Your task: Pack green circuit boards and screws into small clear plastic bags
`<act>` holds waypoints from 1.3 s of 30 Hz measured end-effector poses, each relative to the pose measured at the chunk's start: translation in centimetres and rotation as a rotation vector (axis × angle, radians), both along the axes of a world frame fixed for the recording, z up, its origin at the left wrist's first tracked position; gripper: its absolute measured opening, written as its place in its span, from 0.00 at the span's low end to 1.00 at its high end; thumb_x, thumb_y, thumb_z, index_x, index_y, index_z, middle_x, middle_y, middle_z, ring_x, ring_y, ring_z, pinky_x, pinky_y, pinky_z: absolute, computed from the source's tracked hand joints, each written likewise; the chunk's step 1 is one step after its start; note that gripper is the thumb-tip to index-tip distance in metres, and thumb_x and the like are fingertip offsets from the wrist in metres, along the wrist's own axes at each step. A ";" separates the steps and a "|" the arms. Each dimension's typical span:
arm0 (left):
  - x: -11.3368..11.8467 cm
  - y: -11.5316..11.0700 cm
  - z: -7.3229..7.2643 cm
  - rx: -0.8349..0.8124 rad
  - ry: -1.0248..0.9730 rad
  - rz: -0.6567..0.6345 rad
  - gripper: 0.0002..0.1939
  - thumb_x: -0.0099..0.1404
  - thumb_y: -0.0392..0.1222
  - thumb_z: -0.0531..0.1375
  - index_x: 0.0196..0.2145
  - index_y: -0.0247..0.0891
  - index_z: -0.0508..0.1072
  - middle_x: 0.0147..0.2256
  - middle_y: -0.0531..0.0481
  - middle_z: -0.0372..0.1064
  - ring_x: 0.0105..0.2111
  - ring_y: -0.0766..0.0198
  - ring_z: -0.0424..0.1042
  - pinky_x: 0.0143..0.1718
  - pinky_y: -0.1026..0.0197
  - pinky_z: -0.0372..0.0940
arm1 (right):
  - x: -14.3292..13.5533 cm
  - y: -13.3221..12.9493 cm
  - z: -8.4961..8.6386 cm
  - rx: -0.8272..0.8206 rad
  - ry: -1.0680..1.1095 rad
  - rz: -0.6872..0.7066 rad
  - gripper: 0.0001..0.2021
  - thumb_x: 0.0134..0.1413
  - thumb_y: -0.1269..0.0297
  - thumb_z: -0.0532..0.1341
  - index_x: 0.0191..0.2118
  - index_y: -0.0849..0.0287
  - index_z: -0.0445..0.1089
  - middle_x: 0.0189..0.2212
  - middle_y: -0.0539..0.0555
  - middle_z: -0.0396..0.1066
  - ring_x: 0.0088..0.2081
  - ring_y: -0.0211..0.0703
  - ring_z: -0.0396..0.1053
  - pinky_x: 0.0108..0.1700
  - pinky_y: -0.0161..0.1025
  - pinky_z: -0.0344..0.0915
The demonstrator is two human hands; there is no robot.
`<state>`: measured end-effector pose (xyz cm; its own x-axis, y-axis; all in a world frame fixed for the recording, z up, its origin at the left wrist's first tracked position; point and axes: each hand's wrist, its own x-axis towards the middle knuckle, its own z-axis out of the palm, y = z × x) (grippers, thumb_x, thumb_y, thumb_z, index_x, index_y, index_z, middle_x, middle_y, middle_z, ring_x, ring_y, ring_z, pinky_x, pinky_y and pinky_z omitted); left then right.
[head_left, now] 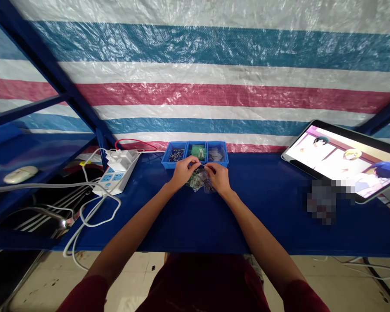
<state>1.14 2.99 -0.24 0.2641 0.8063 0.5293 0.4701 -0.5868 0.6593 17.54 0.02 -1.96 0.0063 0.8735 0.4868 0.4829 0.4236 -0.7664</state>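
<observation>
My left hand and my right hand are close together over the blue table, thumbs and fingertips pinched. A small clear plastic piece, perhaps a bag edge, seems to lie between the fingertips, too small to make out. Just below them a pile of small clear plastic bags with dark and green contents rests on the table. Behind my hands stand three joined blue bins: the left bin holds metal screw-like parts, the middle one green pieces, the right one clear plastic bags.
At the left a white power strip with plugs and loose white cables lies on the table. A tablet playing a cartoon stands at the right, a blurred patch before it. A striped tarp hangs behind.
</observation>
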 end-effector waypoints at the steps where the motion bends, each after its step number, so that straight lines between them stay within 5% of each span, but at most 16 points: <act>1: 0.1 0.0 0.0 -0.004 -0.017 0.000 0.11 0.62 0.48 0.58 0.32 0.37 0.72 0.28 0.51 0.71 0.28 0.65 0.69 0.30 0.65 0.63 | 0.0 0.0 0.0 0.001 -0.005 0.000 0.09 0.57 0.65 0.56 0.34 0.59 0.74 0.26 0.52 0.74 0.29 0.41 0.71 0.37 0.36 0.66; 24: 0.1 -2.0 -1.3 0.233 -0.059 0.224 0.12 0.59 0.47 0.63 0.24 0.38 0.73 0.24 0.51 0.70 0.22 0.67 0.64 0.29 0.64 0.60 | -0.7 -0.5 0.2 0.076 -0.099 0.001 0.09 0.57 0.66 0.57 0.31 0.58 0.73 0.29 0.53 0.75 0.31 0.42 0.70 0.36 0.36 0.63; 39: -0.1 -1.4 -1.1 -0.239 -0.437 -0.010 0.11 0.56 0.47 0.64 0.27 0.35 0.74 0.24 0.51 0.69 0.20 0.70 0.65 0.21 0.67 0.61 | -0.5 -0.8 0.9 -0.002 0.151 0.065 0.09 0.55 0.61 0.58 0.31 0.59 0.72 0.26 0.52 0.72 0.24 0.38 0.67 0.31 0.36 0.64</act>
